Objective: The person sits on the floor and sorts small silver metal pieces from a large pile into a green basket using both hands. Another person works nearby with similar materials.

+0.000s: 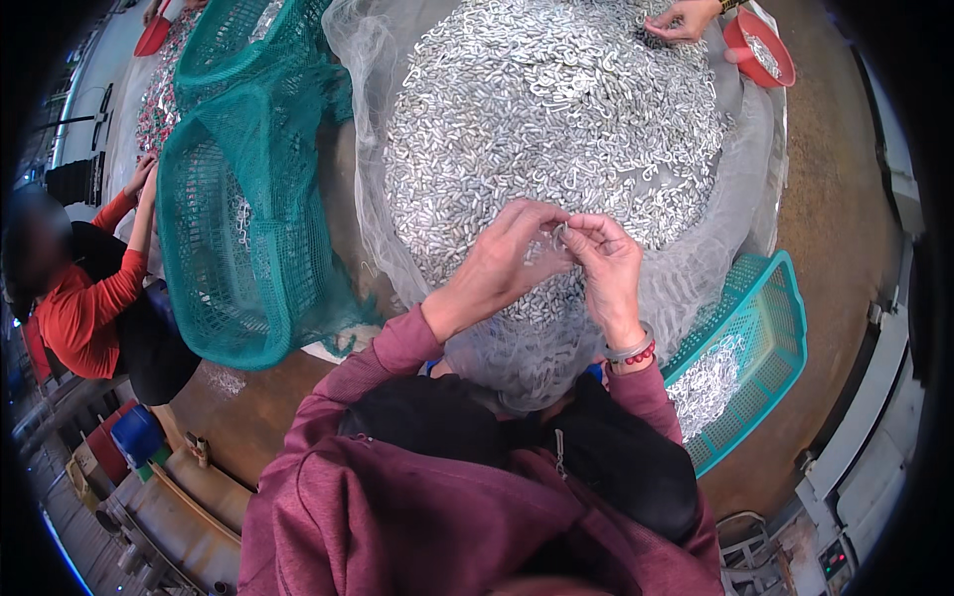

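A broad heap of small silver metal hooks (556, 119) lies on pale mesh netting in front of me. Above its near edge, my left hand (500, 256) and my right hand (606, 260) meet at the fingertips. Pinched between them is a small silver hook (559, 232), partly covered by the fingers. More silver pieces seem to lie in the curled left fingers, though they are hard to make out. My right fingers are bent, thumb against forefinger. A bracelet and red beads circle my right wrist.
At right stands a turquoise basket (740, 363) holding silver pieces. Netting-draped green baskets (234, 233) stand at left, beside a person in red (94, 298). Another person's hand (684, 20) reaches into the heap's far side, near a red scoop (760, 50).
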{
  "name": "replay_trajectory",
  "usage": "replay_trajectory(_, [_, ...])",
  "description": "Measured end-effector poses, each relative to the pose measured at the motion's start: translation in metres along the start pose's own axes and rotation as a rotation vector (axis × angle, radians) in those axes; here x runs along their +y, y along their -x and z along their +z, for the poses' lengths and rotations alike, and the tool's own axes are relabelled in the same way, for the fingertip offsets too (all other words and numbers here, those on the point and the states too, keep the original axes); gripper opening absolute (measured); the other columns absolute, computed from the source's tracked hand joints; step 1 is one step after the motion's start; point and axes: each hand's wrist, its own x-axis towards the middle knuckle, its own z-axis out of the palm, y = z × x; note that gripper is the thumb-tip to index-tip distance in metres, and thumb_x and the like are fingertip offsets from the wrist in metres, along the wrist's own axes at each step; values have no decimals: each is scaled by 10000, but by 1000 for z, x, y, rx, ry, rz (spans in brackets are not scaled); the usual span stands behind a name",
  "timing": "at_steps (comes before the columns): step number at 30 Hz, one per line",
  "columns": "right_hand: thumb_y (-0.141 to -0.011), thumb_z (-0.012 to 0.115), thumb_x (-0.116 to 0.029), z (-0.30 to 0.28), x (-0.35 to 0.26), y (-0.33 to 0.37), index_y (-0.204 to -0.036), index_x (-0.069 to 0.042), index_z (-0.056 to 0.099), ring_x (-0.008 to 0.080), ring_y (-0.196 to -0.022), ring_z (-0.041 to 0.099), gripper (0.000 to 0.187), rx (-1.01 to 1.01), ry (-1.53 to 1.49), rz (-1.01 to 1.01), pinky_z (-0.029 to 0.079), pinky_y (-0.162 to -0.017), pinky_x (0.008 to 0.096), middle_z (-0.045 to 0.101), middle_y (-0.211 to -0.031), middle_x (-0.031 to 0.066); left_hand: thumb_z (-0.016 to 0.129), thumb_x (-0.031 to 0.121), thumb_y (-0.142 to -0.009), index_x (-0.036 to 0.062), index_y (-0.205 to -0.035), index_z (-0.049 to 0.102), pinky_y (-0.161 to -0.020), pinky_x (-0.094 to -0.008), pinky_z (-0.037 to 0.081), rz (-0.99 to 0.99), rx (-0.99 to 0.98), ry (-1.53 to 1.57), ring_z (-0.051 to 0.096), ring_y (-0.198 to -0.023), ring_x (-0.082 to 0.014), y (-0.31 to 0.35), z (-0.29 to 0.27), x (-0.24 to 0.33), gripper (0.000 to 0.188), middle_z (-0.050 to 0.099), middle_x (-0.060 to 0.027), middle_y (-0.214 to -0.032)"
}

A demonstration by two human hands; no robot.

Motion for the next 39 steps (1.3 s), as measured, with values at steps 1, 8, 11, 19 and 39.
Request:
replay_trajectory(1, [-871,642,21,-2,-1,0,-1012,21,624,110,-835,644,143,-3,7,21,565,-702,244,675,-912,72,789,69,-726,34,-1112,592,-753,-297,537,7,0,-19,633,-873,-185,1,0,1,435,607,-82,-1005])
replay_trajectory(8, [-879,625,12,-4,1,8,-985,9,630,107,-838,639,106,-90,-88,113,527,-719,237,675,-914,72,791,94,-725,51,-1158,593,-719,-294,529,-16,18,-88,624,-819,-168,16,0,5,479,614,-71,-909])
replay_trajectory(11, [-881,609,24,2,-2,13,-969,6,622,92,-817,621,92,-69,-42,78,501,-712,226,667,-908,67,783,80,-724,55,-1168,593,-717,-297,531,-2,40,-66,624,-815,-171,18,0,9,483,613,-73,-909])
replay_trajectory(19, [-897,580,30,11,4,20,-953,-11,538,70,-782,582,82,-12,316,-195,459,-668,204,620,-859,35,746,28,-723,40,-1162,591,-732,-311,542,144,85,-208,648,-882,-200,20,4,12,466,625,-116,-1007])
replay_trajectory(39, [-921,575,14,20,11,29,-953,-20,520,57,-732,561,73,64,-101,-177,487,-631,189,569,-890,33,744,40,-750,27,-1006,624,-639,-327,537,274,166,-227,652,-792,-248,23,2,3,283,637,-96,-919])
